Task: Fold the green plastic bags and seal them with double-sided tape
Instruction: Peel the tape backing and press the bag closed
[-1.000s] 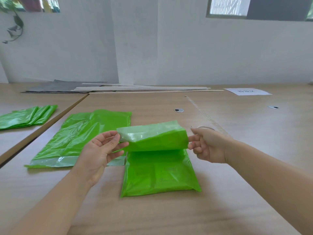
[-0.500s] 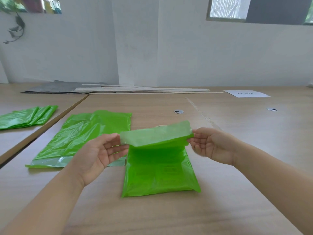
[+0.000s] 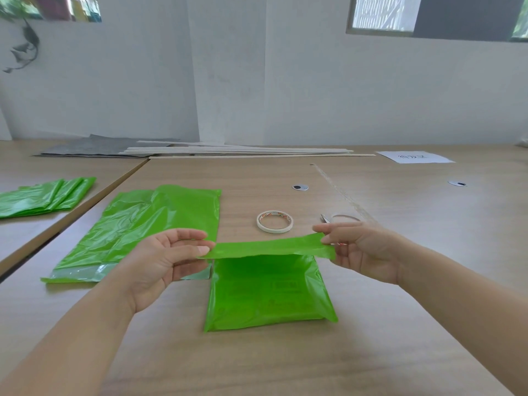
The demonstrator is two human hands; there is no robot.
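Note:
A folded green plastic bag (image 3: 268, 292) lies on the wooden table (image 3: 257, 361) in front of me, its far flap lifted off the surface. My left hand (image 3: 165, 258) pinches the flap's left end between thumb and fingers. My right hand (image 3: 363, 250) pinches its right end, and the flap is stretched flat between them. Just beyond the flap a roll of double-sided tape (image 3: 275, 221) lies flat on the table. To the left lies a pile of flat green bags (image 3: 143, 227), one with a pale strip along its near edge.
Scissors (image 3: 340, 218) lie behind my right hand, partly hidden. More folded green bags (image 3: 45, 195) sit on the neighbouring table at far left. Long pale boards (image 3: 243, 151), a grey sheet (image 3: 103, 145) and a white paper (image 3: 414, 157) lie along the far edge by the wall.
The flap that was curled over the bag has been pulled up and stretched flat between both hands. The tape roll behind it has come into sight.

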